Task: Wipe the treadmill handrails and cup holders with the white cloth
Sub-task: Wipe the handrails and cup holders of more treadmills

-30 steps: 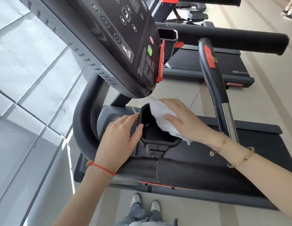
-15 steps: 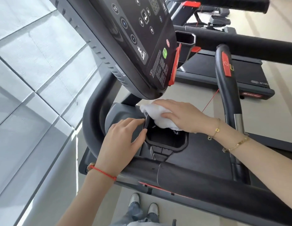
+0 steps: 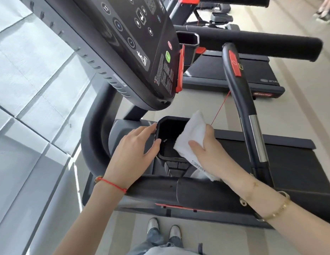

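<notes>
**Cloth swings to the right wall of the cup holder**

Down at the cup holder [image 3: 171, 138] below the console [image 3: 123, 52], the right hand [image 3: 208, 153] pinches the white cloth [image 3: 191, 137] between thumb and fingers, thumb laid across its face, and presses it against the holder's right-hand rim. The cloth stands nearly on edge now, its upper corner poking above the rim, its lower end trailing under the palm towards the front handrail [image 3: 179, 192].

A second ago the same cloth lay draped over the holder's upper right corner under a flat palm; half a second ago it was bunched at the top edge, close under the console. So the wipe has travelled round the rim, top to right side, and the black well of the holder shows far more than before. Judging by that path, the rim is getting its pass, while the inside and bottom may yet need one.

The left hand [image 3: 136, 150] has barely shifted: fingers straight and relaxed, their tips resting on the holder's left rim, steadying it and gripping nothing.

Off to the right, the curved side handrail [image 3: 239, 92] with its red patch stands well apart from the cloth, and looks like work to come.
</notes>
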Action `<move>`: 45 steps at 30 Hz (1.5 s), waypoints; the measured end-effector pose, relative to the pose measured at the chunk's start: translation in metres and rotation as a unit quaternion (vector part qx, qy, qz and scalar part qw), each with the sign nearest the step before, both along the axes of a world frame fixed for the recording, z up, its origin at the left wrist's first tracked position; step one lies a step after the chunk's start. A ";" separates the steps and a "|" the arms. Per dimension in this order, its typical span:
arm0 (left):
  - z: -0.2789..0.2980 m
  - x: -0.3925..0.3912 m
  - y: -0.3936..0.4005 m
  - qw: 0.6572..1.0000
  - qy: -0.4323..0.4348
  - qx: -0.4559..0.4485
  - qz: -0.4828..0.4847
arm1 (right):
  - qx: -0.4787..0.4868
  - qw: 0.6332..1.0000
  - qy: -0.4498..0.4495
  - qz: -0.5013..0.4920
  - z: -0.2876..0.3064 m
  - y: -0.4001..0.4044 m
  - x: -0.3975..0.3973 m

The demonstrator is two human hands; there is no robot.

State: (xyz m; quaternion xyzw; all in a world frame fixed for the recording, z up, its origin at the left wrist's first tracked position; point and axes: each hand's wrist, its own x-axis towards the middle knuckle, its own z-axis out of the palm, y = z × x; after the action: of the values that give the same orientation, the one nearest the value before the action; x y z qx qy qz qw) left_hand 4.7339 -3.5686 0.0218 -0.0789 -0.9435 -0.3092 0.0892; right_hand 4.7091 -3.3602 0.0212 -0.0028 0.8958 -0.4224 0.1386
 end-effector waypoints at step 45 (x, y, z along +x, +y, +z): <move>-0.001 0.029 -0.032 0.999 0.033 0.010 -0.017 | 0.313 0.920 0.225 0.069 0.010 -0.084 0.046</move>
State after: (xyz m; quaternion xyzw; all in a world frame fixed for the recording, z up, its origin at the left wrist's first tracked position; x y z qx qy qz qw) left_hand 4.7624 -3.6008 0.0210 -0.1043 -0.9353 -0.3176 0.1163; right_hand 4.7546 -3.4441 0.0311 -0.1165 0.9873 -0.0981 -0.0442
